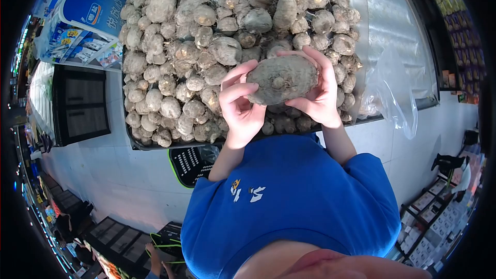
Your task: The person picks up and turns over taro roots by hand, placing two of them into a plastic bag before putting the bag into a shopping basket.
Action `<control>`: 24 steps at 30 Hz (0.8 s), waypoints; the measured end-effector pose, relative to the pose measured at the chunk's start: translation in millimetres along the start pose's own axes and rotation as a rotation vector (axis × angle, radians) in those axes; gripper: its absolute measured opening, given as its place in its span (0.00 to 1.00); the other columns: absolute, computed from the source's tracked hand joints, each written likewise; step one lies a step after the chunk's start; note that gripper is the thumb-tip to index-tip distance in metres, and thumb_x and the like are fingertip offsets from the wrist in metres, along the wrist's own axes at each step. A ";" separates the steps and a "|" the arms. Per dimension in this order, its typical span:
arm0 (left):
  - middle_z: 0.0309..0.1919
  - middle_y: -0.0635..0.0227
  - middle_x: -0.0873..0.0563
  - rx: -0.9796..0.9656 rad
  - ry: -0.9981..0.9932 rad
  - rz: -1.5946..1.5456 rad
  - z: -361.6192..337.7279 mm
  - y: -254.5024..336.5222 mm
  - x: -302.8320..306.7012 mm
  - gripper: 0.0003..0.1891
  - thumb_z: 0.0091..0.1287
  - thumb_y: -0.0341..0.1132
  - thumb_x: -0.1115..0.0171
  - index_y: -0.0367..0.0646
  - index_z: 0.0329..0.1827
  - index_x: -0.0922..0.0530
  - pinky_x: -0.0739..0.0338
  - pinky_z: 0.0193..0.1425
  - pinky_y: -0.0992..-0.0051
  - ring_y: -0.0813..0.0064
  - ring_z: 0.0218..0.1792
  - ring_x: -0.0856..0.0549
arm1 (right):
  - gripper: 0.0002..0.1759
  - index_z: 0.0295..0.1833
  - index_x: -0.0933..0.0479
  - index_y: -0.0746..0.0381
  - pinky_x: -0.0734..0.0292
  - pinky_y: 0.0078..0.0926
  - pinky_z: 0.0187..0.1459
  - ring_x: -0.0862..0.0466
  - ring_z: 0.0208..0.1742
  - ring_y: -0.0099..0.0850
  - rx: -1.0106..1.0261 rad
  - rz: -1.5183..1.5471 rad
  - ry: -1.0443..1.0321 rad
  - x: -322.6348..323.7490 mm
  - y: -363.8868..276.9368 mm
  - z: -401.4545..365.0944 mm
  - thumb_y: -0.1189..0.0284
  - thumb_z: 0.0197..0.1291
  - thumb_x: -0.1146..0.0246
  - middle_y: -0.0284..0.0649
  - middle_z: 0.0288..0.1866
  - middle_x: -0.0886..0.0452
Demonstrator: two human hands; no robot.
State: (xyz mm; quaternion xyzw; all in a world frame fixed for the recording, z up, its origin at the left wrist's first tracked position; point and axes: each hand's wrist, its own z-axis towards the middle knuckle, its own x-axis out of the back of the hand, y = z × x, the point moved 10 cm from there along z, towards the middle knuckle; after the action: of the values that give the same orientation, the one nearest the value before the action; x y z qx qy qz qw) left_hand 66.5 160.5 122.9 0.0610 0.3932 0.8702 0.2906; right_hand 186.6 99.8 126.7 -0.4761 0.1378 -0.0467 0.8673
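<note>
A large brown taro (283, 79) with a rough, fibrous skin is held up between both my hands, in front of my chest. My left hand (242, 104) grips its left end, with the fingers curled against the skin. Around the right end close the fingers and thumb of my right hand (321, 89). Behind and below it spreads a big heap of smaller taros (201, 54), several of them showing pale cut spots. The underside of the held taro is hidden.
A clear plastic bag (392, 93) hangs over the ridged metal counter (382, 10) on the right. A black basket with a green rim (188, 168) is on the floor below the heap. A blue display stand (93, 8) with packets is at upper left.
</note>
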 end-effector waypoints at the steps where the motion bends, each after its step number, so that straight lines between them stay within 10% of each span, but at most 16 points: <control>1: 0.54 0.48 0.34 0.000 -0.001 -0.001 1.6 1.8 -1.8 0.27 0.48 0.24 0.32 0.45 0.47 0.40 0.29 0.55 0.67 0.60 0.54 0.28 | 0.47 0.64 0.49 0.63 0.36 0.33 0.59 0.32 0.60 0.37 0.018 -0.001 0.035 3.5 -2.2 0.2 0.84 0.38 0.31 0.51 0.59 0.34; 14: 0.54 0.60 0.30 0.545 -0.265 -0.258 -15.2 -45.2 -33.2 0.39 0.48 0.27 0.30 0.40 0.62 0.44 0.37 0.62 0.71 0.72 0.57 0.30 | 0.42 0.57 0.36 0.62 0.34 0.27 0.55 0.28 0.54 0.32 0.056 -0.569 0.200 17.5 -32.6 -7.5 0.77 0.29 0.26 0.40 0.51 0.25; 24: 0.56 0.62 0.33 0.585 -0.265 -0.461 -23.6 -47.0 -44.5 0.40 0.44 0.23 0.29 0.40 0.61 0.43 0.35 0.60 0.73 0.72 0.55 0.29 | 0.43 0.59 0.39 0.63 0.33 0.26 0.55 0.28 0.54 0.28 0.078 -0.306 0.194 17.4 -23.4 -10.2 0.79 0.33 0.27 0.42 0.52 0.28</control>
State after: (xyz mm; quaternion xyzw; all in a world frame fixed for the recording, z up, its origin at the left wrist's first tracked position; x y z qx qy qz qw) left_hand 116.8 145.1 78.4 0.1632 0.5872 0.6179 0.4968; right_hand 201.5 75.1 137.8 -0.4507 0.1447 -0.2291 0.8506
